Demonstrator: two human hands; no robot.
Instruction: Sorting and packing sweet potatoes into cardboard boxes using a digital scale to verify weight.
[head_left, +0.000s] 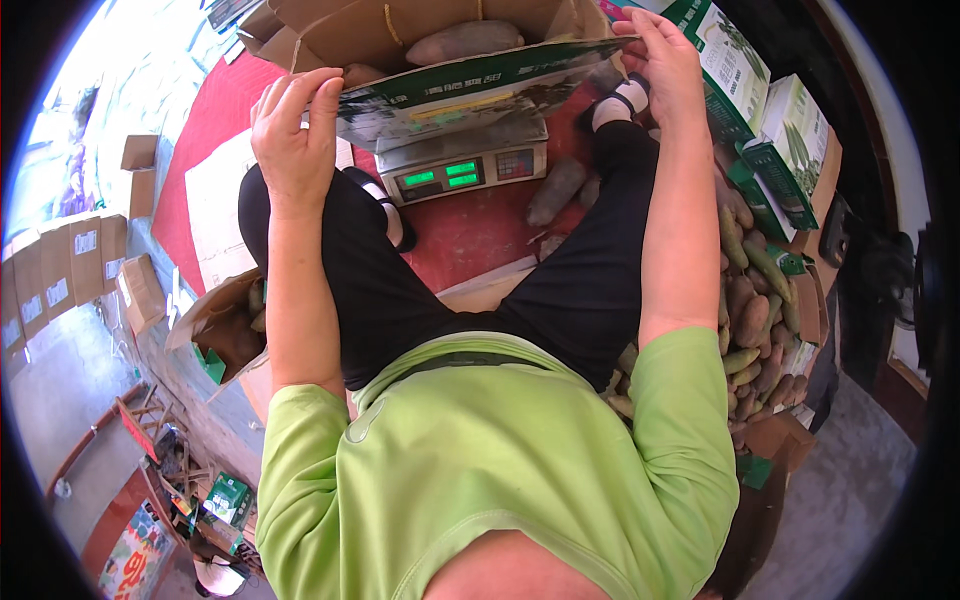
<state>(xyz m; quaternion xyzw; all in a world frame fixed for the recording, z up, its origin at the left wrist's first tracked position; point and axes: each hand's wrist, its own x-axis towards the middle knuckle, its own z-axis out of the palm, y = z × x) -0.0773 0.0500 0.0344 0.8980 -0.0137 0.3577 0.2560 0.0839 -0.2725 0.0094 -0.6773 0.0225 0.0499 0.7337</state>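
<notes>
A red mat (470,240) covers the floor between the feet. The heap (755,310) of brown and green tubers lies by the right thigh, probably kept there for easy reach. Ahead is the open box (500,105), green on its near side, held above or on the scale (525,165); the panel hides the contact, so I cannot tell whether it bears full weight. The left grip (295,130) is narrow, thumb and fingers closed on the near panel's left corner; the right grip (665,65) is likewise closed at its right corner. Holding both ends likely keeps the panel straight and the box level. The scale's lit display (440,178) faces the person, presumably so it can be read while seated. Inside the box, a tuber (465,42) lies lengthwise along the far wall, beside yellow cords (390,25), which look like carrying handles.
</notes>
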